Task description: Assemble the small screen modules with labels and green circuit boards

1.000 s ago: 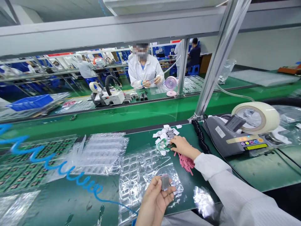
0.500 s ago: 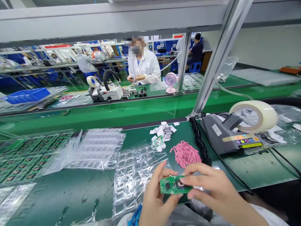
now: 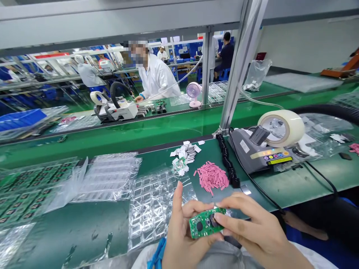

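A small green circuit board (image 3: pixel 204 223) is held up between my two hands, its component side facing me. My left hand (image 3: pixel 186 233) grips it from the left, index finger raised and thumb along the lower edge. My right hand (image 3: pixel 249 228) closes on the board's right end, with a finger pressed on a dark round part there. Just beyond the hands lies a pile of pink strips (image 3: pixel 212 176). Behind that pile is a heap of white pieces (image 3: pixel 186 153) with a small green-and-white board on it. A clear compartment tray (image 3: pixel 148 209) lies to the left.
A grey tape dispenser (image 3: pixel 246 151) with a large tape roll (image 3: pixel 282 128) stands right, beside a black ribbed strip (image 3: pixel 226 160). Trays of green boards (image 3: pixel 36 186) and stacked clear trays (image 3: pixel 108 177) lie left. A metal post (image 3: pixel 238 67) rises ahead. Across the bench works a person in white (image 3: pixel 158 76).
The view has turned slightly right, so the scene shifts left. The board tilts more in my hands, and my left index finger is lifted. The person opposite has turned and leans left.
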Demonstrator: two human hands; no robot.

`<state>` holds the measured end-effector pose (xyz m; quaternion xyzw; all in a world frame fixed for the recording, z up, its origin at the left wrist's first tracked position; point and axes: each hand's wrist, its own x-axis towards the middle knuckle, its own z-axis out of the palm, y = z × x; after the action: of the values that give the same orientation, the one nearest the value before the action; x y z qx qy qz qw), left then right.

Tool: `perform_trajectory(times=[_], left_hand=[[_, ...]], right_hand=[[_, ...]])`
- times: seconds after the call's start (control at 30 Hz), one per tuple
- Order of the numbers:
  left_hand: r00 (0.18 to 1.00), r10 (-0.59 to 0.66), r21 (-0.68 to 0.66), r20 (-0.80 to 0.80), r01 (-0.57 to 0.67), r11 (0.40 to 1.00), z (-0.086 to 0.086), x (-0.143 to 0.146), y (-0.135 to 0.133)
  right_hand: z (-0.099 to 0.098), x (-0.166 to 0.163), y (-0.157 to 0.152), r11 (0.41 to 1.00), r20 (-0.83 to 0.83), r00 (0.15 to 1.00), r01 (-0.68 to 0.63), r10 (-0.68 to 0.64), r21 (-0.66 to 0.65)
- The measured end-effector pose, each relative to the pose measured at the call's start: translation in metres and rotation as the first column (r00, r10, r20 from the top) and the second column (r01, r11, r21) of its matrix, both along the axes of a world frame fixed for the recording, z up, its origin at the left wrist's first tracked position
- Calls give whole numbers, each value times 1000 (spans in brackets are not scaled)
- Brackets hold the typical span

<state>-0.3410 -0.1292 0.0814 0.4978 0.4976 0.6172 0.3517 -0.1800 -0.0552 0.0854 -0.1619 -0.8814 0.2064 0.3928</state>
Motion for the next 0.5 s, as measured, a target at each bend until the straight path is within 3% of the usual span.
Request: perform_trajectory(times=[0.13,0.27,0.4,0.5], left_hand=[[995,29,13,-95,-27,1000,-3,-2,0],[986,23,54,-166,-14,998,-4,-2,0],[995,-29,28,-91,32,999,-3,-1,1],[1000,-1,6,10,1,1000,-2,1,1]], right_hand=[[2,2,-3,998,46,999,-5,8,-64],[2,1,-2,964,51,998,-25,40,-266],[4,-2,4,883,65,985,-113,159,-456],[5,-5,5,865,30,982,-151,188,-479]])
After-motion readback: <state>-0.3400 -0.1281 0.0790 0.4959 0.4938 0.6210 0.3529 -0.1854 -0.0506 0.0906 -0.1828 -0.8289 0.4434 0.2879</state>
